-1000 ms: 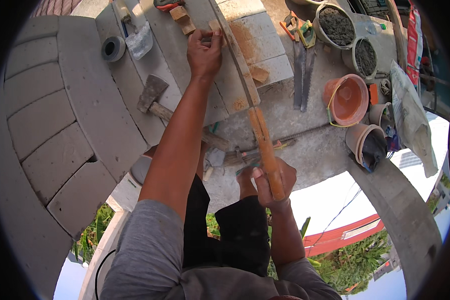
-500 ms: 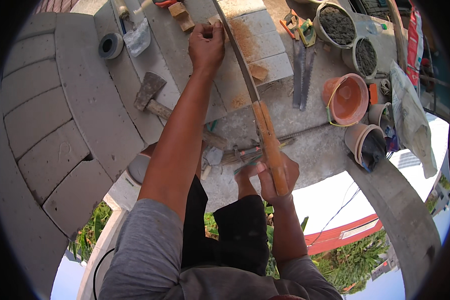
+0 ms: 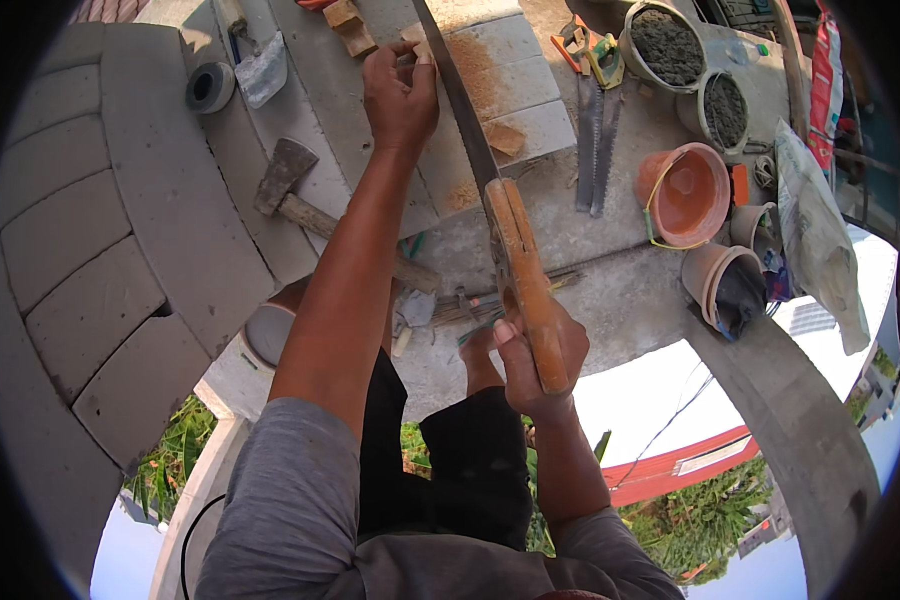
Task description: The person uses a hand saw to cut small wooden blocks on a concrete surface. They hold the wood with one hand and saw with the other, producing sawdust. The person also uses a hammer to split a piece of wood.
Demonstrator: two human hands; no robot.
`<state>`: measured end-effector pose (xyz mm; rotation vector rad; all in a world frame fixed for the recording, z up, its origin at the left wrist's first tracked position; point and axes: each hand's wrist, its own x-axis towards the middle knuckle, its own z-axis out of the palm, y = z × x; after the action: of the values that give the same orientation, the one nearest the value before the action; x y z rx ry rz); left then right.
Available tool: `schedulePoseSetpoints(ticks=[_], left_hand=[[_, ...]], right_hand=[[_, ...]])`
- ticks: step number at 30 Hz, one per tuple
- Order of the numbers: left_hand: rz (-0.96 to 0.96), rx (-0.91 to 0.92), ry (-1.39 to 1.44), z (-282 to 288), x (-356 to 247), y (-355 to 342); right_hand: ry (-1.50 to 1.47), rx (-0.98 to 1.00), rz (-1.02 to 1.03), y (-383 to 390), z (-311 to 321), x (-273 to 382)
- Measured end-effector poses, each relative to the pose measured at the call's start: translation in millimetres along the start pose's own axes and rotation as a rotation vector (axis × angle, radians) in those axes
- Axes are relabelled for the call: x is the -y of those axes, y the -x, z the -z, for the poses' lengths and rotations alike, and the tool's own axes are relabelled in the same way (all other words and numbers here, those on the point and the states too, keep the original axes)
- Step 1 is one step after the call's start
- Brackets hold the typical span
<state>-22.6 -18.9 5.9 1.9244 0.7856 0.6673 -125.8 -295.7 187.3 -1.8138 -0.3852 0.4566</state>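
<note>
Handsaw (image 3: 502, 212): right hand (image 3: 560, 345) closed firmly around its wooden handle (image 3: 532, 295), blade (image 3: 458, 100) extending forward over a grey slab (image 3: 445, 150). Left hand (image 3: 400, 105): partly curled, thumb and fingers pinching a small wood piece (image 3: 423, 49) just left of the blade; from where I stand, contact between wood and blade cannot be confirmed. Sawdust (image 3: 475, 65) lies on white blocks (image 3: 525, 80) at the blade's right.

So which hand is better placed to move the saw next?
Probably the right hand: it grips the saw handle, while the left hand holds a small wood block beside the blade.
</note>
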Motion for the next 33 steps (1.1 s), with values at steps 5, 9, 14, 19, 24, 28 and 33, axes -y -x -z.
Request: schedulePoseSetpoints(ticks=[5,9,14,19,24,28,33], left_hand=[[-0.114,0.215,0.072,20.6,-7.3,6.1],[-0.177,0.285,0.051,30.1,6.8,-3.4],[-0.181,0.376,0.036,35.9,1.9,-6.2],[0.271,0.221,0.407,22.1,3.0,-6.8],[0.301,-0.107,0.376,-14.6,-1.9,0.0],[0.306,-0.146,0.331,-21.5,-3.5,-0.5],[0.271,-0.126,0.37,-19.8,2.6,-3.8]], right_hand=[[0.019,-0.028,0.049,-9.3,8.3,4.5],[0.067,0.018,0.101,-13.5,14.1,4.2],[0.073,0.022,-0.017,2.3,14.0,1.2],[0.09,0.014,0.028,2.5,4.1,2.1],[0.107,0.043,0.087,4.7,3.7,-7.3],[0.135,0.05,0.127,5.7,2.0,-12.4],[0.133,0.038,0.135,8.2,2.3,-15.3]])
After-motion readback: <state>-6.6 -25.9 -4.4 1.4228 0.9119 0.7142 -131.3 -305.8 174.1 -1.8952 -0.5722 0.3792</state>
